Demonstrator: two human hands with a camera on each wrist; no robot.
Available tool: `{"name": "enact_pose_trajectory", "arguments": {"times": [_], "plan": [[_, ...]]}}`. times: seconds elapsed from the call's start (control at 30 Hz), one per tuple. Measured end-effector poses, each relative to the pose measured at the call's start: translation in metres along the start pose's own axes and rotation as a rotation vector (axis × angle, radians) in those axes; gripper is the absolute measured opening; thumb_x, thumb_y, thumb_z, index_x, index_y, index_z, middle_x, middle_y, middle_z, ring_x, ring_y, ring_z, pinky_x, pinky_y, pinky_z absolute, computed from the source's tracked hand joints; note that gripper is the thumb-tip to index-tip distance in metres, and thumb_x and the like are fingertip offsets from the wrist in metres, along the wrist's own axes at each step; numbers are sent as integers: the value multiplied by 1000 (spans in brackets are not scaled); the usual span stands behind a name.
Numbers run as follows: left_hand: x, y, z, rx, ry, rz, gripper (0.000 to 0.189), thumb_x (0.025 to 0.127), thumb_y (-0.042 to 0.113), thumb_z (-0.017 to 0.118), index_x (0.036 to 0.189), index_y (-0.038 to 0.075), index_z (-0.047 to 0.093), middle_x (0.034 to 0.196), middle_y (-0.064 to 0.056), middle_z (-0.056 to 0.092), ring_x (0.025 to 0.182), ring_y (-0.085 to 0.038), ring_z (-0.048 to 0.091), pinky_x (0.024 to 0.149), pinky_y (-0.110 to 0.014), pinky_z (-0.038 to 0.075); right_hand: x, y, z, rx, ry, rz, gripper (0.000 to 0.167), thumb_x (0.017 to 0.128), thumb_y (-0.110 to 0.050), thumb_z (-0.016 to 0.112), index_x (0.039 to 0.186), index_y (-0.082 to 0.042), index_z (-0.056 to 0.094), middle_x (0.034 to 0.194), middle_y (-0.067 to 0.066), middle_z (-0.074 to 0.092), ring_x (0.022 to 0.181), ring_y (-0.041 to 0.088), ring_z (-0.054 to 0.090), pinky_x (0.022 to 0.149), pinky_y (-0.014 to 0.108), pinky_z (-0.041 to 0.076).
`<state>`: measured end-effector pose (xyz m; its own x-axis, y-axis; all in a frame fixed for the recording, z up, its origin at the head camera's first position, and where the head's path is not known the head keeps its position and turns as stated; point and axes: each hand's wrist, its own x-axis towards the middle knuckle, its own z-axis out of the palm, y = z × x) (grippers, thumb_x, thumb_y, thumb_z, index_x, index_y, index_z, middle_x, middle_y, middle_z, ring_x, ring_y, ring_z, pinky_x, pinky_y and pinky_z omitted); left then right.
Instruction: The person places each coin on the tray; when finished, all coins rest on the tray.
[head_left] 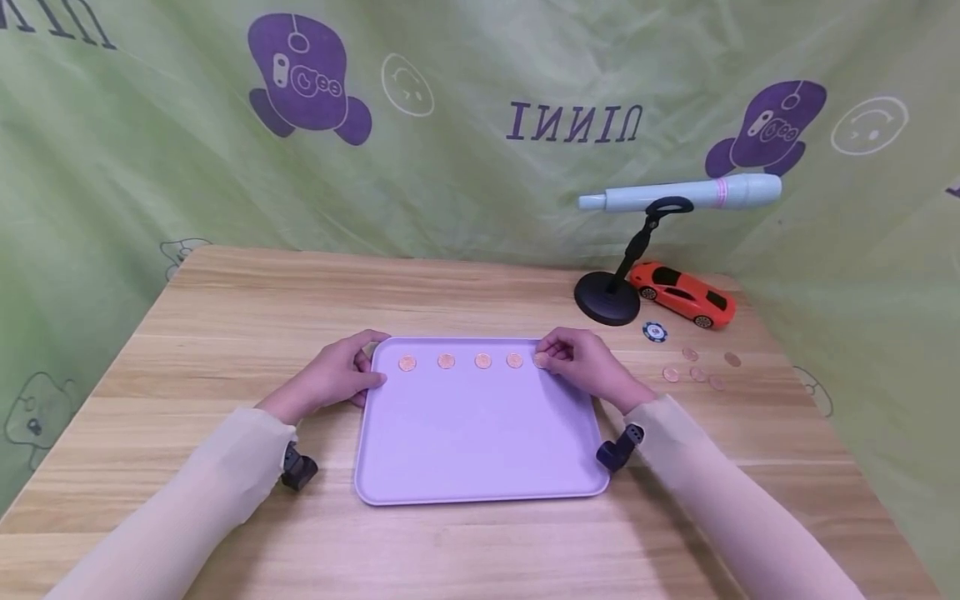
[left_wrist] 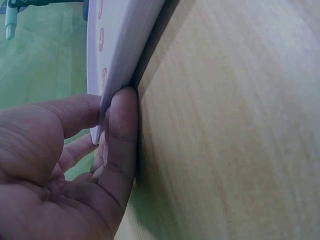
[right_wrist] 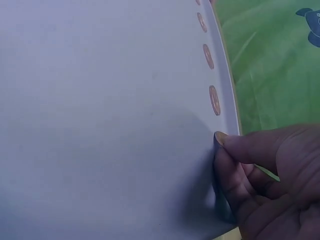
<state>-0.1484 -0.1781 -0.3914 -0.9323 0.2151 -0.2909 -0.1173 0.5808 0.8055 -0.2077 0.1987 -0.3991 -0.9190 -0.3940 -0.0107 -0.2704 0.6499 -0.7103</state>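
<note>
Coin row (head_left: 483, 361) along far edge of lilac tray (head_left: 480, 442), open room nearward

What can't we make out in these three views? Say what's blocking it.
Fine markings on the row of copper-coloured round coins: too small in head view; foreshortened in wrist views.
Part of the pinched coin: covered by the bare right hand, head and right wrist views.
Print on the blue-and-white round chip: too small, head view.
Near edge of the wood-grain tabletop: cut off by head view's bottom edge.
</note>
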Motion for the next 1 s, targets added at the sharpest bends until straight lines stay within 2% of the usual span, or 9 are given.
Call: {"name": "enact_pose_trajectory", "arguments": {"times": [0.37, 0.63, 1.0], "plan": [[2, -3, 0, -1, 7, 15, 64, 97, 0, 69, 155, 3, 42, 89, -9, 52, 66, -15, 62, 58, -29, 63, 1, -6, 0, -101, -15, 0, 11, 92, 2, 72, 103, 0, 73, 95, 13, 72, 88, 21, 65, 80, 27, 56], [1, -3, 0, -3, 4, 18, 64, 97, 0, 68, 155, 3, 42, 89, -9, 52, 66, -15, 62, 58, -29, 63, 2, -7, -1, -183, -32, -2, 5, 94, 0, 72, 99, 1, 73, 91, 12, 70, 86, 20, 62, 78, 28, 52], [0, -3, 0, -1, 9, 12, 63, 97, 1, 69, 155, 4, 43, 89, -9, 52, 66, -15, 62, 58, -28, 62, 0, -10, -3, -204, -37, 5, 6, 94, 0, 73, 99, 2, 72, 92, 14, 73, 85, 20, 64, 76, 27, 53]]}}
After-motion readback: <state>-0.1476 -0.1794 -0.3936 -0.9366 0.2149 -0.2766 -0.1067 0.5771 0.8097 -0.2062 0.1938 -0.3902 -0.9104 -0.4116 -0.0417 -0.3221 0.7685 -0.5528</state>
